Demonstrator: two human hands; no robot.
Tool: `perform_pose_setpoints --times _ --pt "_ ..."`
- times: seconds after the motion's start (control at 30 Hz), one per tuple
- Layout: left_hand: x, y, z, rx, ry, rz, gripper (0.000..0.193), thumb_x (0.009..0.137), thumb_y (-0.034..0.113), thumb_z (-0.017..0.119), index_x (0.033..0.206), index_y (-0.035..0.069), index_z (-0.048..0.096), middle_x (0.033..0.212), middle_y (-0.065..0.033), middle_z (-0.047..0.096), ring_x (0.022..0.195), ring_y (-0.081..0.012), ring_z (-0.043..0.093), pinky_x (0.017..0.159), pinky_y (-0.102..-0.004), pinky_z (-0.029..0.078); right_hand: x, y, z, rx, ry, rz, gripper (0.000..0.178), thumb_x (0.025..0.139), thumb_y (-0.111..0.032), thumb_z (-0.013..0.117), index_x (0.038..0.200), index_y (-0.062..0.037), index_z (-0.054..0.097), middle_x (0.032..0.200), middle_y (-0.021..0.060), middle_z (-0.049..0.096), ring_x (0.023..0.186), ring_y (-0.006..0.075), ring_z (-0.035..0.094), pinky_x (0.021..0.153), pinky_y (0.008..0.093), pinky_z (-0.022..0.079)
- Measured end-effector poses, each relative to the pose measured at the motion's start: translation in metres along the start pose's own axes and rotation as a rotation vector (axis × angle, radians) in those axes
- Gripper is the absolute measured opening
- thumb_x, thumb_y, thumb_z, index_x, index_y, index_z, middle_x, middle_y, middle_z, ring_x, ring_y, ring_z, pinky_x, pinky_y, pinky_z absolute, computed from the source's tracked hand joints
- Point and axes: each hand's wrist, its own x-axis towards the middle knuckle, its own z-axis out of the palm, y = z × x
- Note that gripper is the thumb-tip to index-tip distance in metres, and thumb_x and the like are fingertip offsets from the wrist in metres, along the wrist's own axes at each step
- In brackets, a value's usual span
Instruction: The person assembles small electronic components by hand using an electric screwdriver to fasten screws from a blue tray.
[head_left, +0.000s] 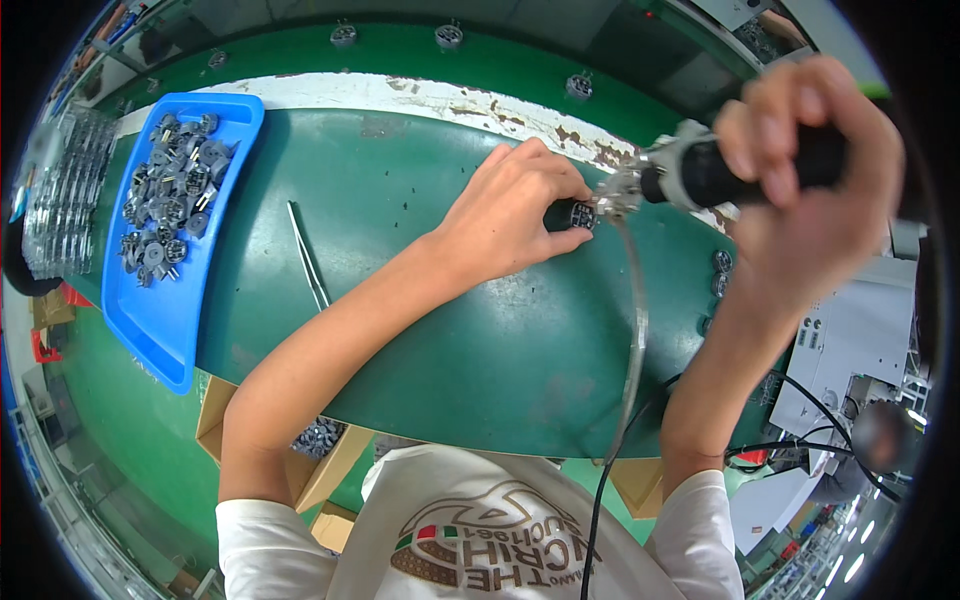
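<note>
L hand [515, 205] pinches small part [582, 214]; R hand [800, 150] clamps driver [720, 172] touching it.

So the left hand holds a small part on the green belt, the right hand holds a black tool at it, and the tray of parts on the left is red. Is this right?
Not quite. The tray is blue, not red, as the head view shows. The rest holds: the left hand holds a small part on the green belt, and the right hand holds a black tool at it.
</note>
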Motion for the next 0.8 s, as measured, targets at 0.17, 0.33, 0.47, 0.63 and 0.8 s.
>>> perform_pose_setpoints --times 0.17,0.33,0.47,0.63,0.8 --pt "-0.004 -0.003 -0.019 0.078 0.055 0.084 0.027 0.078 0.019 0.082 0.102 0.008 0.075 0.107 -0.0054 0.072 0.103 -0.0275 0.061 0.091 -0.0414 0.050 0.002 -0.067 -0.060 0.207 -0.141 -0.081 0.028 0.097 -0.027 0.053 0.093 0.0009 0.053 0.071 0.0029 0.045 0.051 0.0048 0.037 0.053 0.0211 0.032" --pt "-0.038 0.008 -0.109 0.285 0.259 0.035 0.032 0.081 0.012 0.079 0.111 0.005 0.074 0.110 -0.0132 0.072 0.108 -0.0313 0.064 0.097 -0.0416 0.050 0.007 -0.063 -0.091 0.237 -0.084 -0.026 0.028 0.099 -0.029 0.052 0.095 -0.0011 0.054 0.073 0.0041 0.047 0.051 0.0050 0.034 0.054 0.0220 0.032" --pt "-0.110 0.006 -0.198 0.762 0.414 -0.307 0.035 0.081 0.007 0.078 0.116 0.007 0.075 0.115 -0.0107 0.074 0.113 -0.0309 0.063 0.103 -0.0414 0.048 0.011 -0.058 -0.083 0.210 -0.035 -0.027 0.028 0.100 -0.029 0.053 0.097 -0.0013 0.054 0.076 0.0053 0.047 0.052 0.0062 0.034 0.056 0.0229 0.033" --pt "-0.127 -0.026 -0.220 0.829 0.477 -0.361 0.032 0.083 0.015 0.079 0.114 0.007 0.077 0.116 -0.0112 0.074 0.112 -0.0312 0.064 0.102 -0.0407 0.048 0.014 -0.058 -0.070 0.231 -0.009 0.033 0.023 0.098 -0.020 0.055 0.098 0.0025 0.059 0.077 0.0099 0.056 0.049 0.0101 0.037 0.054 0.0261 0.037" --pt "-0.032 -0.067 -0.162 0.666 0.396 -0.358 0.038 0.083 0.032 0.081 0.111 0.006 0.077 0.109 -0.0153 0.074 0.108 -0.0352 0.066 0.093 -0.0439 0.054 0.009 -0.051 -0.058 0.202 0.079 0.026 0.025 0.097 -0.020 0.057 0.091 0.0038 0.062 0.078 0.0115 0.057 0.048 0.0118 0.038 0.048 0.0273 0.036"
